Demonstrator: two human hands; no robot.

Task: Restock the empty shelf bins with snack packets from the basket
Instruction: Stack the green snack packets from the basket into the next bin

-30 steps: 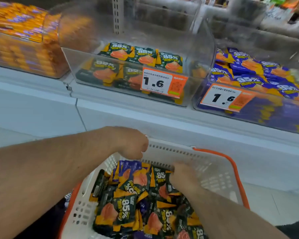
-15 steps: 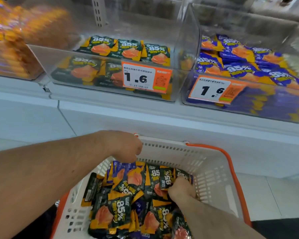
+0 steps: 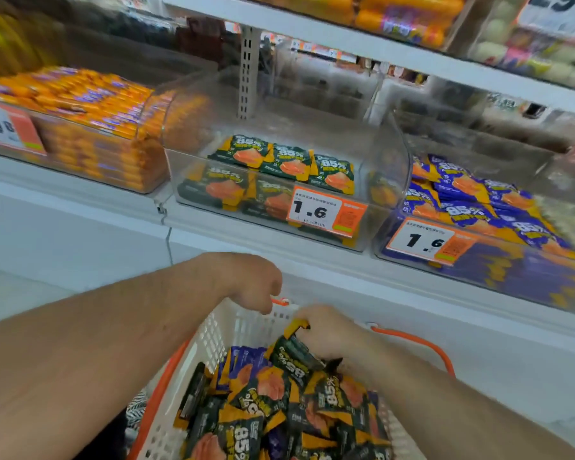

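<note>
The step in hand is the pick: the right hand [image 3: 329,333] is down in the white basket [image 3: 239,327], its fingers curled round a small bunch of dark green snack packets [image 3: 292,351] and holding them just above the heap near the basket's far rim. The left hand [image 3: 246,280] sits at that far rim by the orange handle [image 3: 419,343]; its fingers are curled downward, apparently gripping the rim or the handle's end to steady the basket, though the contact itself is hidden behind the knuckles. The basket is piled with loose packets, mostly green with a few purple ones [image 3: 246,355] mixed in on the left. Directly ahead on the shelf stands the clear middle bin [image 3: 389,154], holding only a thin layer of green packets [image 3: 289,162] behind its 1.6 price tag [image 3: 326,210], so it looks like the one being filled. The bin to the right [image 3: 478,270] is well stocked with purple packets, and the one to the left [image 3: 97,151] is full of orange packs. The next move seems to call for lifting the handful clear of the basket, carrying it up and forward over the bin's low front lip, and releasing it onto the sparse layer inside, keeping green with green and leaving any purple packet out.
</note>
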